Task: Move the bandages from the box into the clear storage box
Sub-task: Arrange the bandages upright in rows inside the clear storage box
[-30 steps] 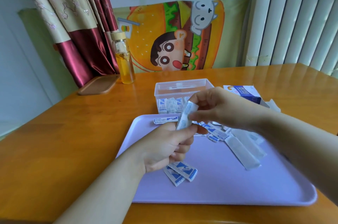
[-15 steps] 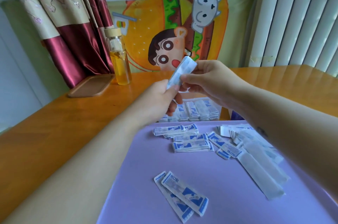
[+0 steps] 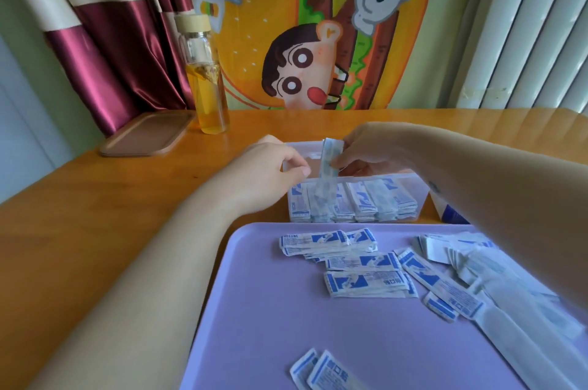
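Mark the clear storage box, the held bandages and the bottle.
clear storage box [image 3: 421, 197]: head view, right front wall.
held bandages [image 3: 329, 151]: head view, upper strip.
bottle [image 3: 211, 109]: head view, amber liquid.

Bandage box mostly hidden behind right forearm; tray cut off bottom and right; right-side bandages blurred.

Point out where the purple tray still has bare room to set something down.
Bare: the left half of the tray, between its left rim and the middle stacks, down to the loose pair in front. Crowded: the right side, heaped with bandages.
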